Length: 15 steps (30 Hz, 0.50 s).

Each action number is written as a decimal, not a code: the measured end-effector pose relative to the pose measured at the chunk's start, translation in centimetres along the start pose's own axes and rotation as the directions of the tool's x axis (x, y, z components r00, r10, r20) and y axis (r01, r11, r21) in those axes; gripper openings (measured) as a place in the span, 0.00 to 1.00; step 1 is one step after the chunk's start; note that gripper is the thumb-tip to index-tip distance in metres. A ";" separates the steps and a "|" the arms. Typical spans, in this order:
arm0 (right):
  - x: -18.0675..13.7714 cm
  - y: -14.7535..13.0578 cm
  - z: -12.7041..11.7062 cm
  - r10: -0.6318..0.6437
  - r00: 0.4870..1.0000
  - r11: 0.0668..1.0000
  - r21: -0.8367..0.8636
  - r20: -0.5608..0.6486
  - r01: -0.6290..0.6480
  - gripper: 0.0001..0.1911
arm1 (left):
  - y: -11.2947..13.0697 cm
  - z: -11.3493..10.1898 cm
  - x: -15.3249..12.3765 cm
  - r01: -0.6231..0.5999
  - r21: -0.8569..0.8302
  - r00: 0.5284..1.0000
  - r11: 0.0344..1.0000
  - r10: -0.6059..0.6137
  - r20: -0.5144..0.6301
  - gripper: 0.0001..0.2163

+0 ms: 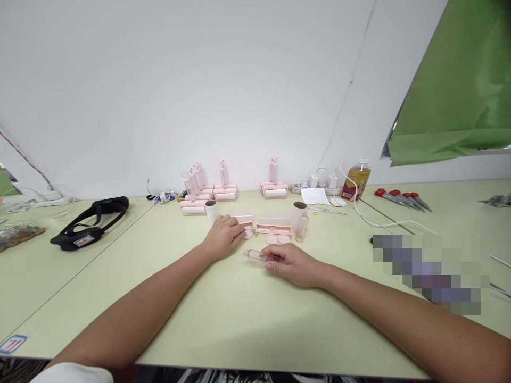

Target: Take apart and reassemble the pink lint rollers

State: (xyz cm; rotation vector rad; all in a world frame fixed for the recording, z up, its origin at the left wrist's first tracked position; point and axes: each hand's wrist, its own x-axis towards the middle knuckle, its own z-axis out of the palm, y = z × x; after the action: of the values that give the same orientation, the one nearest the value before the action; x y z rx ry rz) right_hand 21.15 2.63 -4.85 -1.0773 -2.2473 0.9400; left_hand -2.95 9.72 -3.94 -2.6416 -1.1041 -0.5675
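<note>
A clear, pale pink plastic tube (254,255) lies between the thumb and fingers of my right hand (295,264), its narrow end pointing left just above the table. My left hand (223,237) is down on the table with curled fingers. Its fingertips reach a small pink round piece (248,234) and the end of a pink tray; what they grip is hidden. An open pink case (273,230) with a clear lid stands between the hands, with two pink discs (278,240) in front. A second clear tube (302,227) stands upright beyond my right hand.
White paper rolls (298,211) stand near the case. Pink assembled rollers (194,205) line the wall. A drink bottle (356,180), white cables (361,211), tweezers (328,210) and red-handled tools (403,198) are at right. A black head strap (93,226) lies at left.
</note>
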 end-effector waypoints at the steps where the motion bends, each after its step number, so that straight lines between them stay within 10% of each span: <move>1: 0.0 0.0 0.0 -0.001 1.000 1.000 0.000 0.002 0.001 0.14 | 0.2 -0.5 -0.1 0.021 -0.027 0.999 0.999 -0.022 -0.038 0.16; 7: 0.1 0.0 0.1 -0.018 1.000 1.000 0.020 -0.001 0.018 0.13 | 3.6 -4.4 -0.6 0.023 -0.284 0.991 0.959 -0.060 -0.121 0.19; 15: 0.3 -0.1 0.0 -0.049 0.999 0.992 0.119 -0.008 0.050 0.13 | 8.5 -3.6 -2.0 0.024 -0.043 0.970 0.999 -0.013 0.241 0.10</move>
State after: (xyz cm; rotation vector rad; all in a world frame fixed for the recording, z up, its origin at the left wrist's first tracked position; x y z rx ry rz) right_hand 20.91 2.83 -4.80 -0.9659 -2.1732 1.0357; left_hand 0.88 1.30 -2.00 -2.7996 -1.1950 -0.2829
